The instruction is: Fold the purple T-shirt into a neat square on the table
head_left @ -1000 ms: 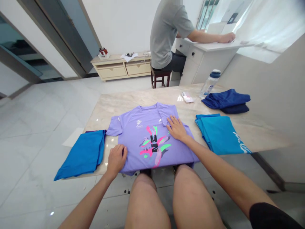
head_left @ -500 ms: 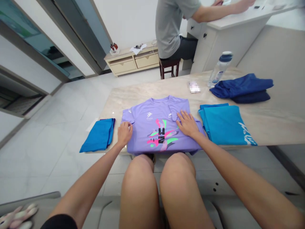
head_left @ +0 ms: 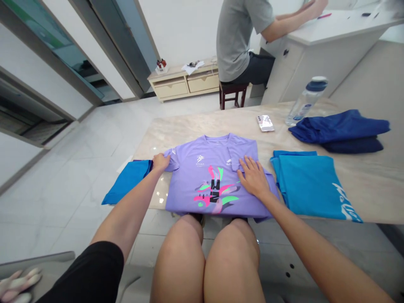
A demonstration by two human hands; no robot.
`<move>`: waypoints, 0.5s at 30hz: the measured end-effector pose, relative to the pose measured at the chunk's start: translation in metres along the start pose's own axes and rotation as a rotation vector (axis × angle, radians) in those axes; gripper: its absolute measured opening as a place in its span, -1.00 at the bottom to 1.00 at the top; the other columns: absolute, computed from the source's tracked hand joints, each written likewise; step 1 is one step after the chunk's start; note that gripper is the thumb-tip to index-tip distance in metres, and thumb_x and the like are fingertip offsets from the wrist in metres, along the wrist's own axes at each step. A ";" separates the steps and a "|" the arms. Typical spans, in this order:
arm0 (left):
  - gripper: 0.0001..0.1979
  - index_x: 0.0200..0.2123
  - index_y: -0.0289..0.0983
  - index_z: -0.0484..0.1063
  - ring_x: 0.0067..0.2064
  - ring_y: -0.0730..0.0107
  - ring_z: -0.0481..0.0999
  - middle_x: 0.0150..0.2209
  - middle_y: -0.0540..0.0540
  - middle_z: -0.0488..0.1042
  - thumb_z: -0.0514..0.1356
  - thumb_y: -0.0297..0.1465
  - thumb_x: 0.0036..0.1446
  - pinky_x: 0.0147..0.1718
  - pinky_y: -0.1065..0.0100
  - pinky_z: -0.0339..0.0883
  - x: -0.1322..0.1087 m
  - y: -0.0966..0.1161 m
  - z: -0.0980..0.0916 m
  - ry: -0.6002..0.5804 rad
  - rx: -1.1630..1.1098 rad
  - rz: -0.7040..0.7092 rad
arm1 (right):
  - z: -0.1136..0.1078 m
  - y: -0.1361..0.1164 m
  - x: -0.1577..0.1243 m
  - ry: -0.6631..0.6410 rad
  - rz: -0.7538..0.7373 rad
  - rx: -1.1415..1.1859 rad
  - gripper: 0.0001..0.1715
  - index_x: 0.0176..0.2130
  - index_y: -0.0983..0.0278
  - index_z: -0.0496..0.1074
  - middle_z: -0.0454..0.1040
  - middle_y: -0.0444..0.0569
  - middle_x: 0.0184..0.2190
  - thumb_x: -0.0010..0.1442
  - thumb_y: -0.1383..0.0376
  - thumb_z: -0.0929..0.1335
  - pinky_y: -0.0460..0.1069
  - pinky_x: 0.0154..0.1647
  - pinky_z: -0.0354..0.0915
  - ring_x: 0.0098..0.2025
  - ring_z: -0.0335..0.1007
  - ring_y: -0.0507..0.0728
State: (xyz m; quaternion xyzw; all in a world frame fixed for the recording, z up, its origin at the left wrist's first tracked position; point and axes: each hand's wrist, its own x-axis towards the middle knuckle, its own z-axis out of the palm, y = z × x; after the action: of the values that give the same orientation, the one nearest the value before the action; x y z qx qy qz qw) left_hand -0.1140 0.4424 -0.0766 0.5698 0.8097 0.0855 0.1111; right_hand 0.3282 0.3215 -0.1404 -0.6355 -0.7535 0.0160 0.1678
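A purple T-shirt point(head_left: 189, 181) with a pink, green and black print lies front up on the table, its lower edge hanging at the table's near side. The sleeve on the right is folded inward over the chest. My left hand point(head_left: 161, 162) pinches the end of the other sleeve, which sticks out to the left. Flat on the right part of the shirt, by the folded sleeve, rests my right hand point(head_left: 254, 176) with fingers stretched. A folded blue cloth point(head_left: 128, 183) lies left of the shirt, and a folded turquoise garment point(head_left: 312, 183) with white lettering lies right of it.
On the marble-patterned table point(head_left: 176, 124) are a phone point(head_left: 265, 123), a clear water bottle point(head_left: 304, 105) and dark blue clothing point(head_left: 341, 130) at the back right. Beyond, a person in grey point(head_left: 236, 42) sits on a stool at a white counter point(head_left: 334, 31).
My left hand has moved up along the shirt's left side and now grips the sleeve end. My right hand stays flat on the shirt. The view has shifted slightly.
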 end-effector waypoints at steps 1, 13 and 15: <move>-0.60 0.09 -0.38 0.49 0.23 -0.35 0.56 0.14 -0.63 0.57 0.09 -0.23 0.39 0.10 -0.07 0.40 -0.001 0.003 -0.002 0.019 0.002 0.001 | 0.000 0.000 0.000 0.005 0.003 -0.006 -0.26 0.50 0.35 0.33 0.21 0.23 0.56 0.53 0.11 0.14 0.38 0.60 0.02 0.60 0.09 0.41; -0.81 -0.05 -0.19 0.41 -0.15 0.13 0.67 -0.15 -0.19 0.66 0.19 -0.20 0.44 -0.14 0.22 0.46 -0.042 0.103 -0.018 -0.100 -0.315 0.493 | -0.002 -0.004 0.000 0.015 0.006 -0.036 -0.28 0.48 0.36 0.36 0.24 0.24 0.54 0.54 0.12 0.14 0.36 0.59 0.04 0.59 0.12 0.39; -0.79 -0.04 -0.19 0.37 -0.27 0.27 0.64 -0.17 -0.13 0.64 0.13 -0.18 0.48 -0.24 0.29 0.46 -0.042 0.112 -0.010 -0.230 -0.516 0.534 | -0.002 -0.005 -0.002 0.000 0.010 -0.036 -0.28 0.49 0.35 0.34 0.23 0.23 0.55 0.54 0.12 0.14 0.36 0.59 0.03 0.59 0.10 0.39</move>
State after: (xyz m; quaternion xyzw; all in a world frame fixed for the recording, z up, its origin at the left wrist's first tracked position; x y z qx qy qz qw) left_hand -0.0015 0.4404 -0.0341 0.7196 0.5671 0.2481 0.3146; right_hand 0.3246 0.3185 -0.1379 -0.6420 -0.7506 0.0031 0.1560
